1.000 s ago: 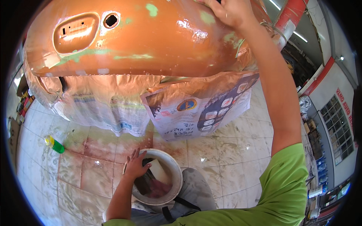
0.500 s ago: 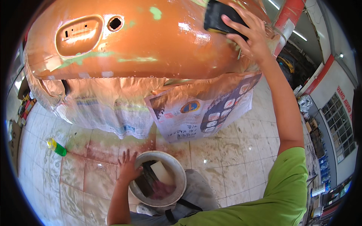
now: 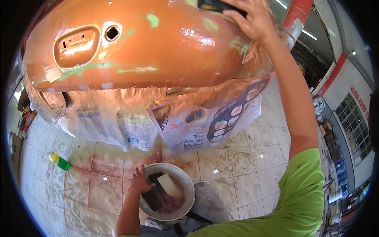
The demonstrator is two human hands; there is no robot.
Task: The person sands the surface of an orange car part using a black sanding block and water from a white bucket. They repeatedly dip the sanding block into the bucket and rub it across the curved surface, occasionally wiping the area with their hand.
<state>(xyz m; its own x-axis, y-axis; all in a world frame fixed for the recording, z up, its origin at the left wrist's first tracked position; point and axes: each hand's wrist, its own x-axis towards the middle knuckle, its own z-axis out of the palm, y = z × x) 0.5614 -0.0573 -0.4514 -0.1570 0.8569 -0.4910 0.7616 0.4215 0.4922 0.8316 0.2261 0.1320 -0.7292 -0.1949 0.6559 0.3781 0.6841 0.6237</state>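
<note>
My right hand (image 3: 256, 20) grips a black sanding block (image 3: 215, 5), which lies against the upper right of a wet orange car body panel (image 3: 158, 47). Pale green patches show through the orange paint. The top of the block is cut off by the frame edge. My left hand (image 3: 139, 181) rests at the left rim of a whitish bucket (image 3: 191, 197), fingers spread and holding nothing. Inside the bucket are a cream block (image 3: 169, 186), a dark flat piece (image 3: 152, 199) and a pink cloth-like thing (image 3: 173, 204) in cloudy water.
Masking newspaper (image 3: 118, 128) and a printed sheet (image 3: 197, 132) hang below the panel. On the tiled floor at left stands a green bottle with a yellow top (image 3: 59, 161). A red and white post (image 3: 296, 19) rises at upper right. Shelved items line the right wall.
My right hand has slid the sanding block up and slightly left across the panel. The view has shifted a little. My left hand stays by the bucket rim.
</note>
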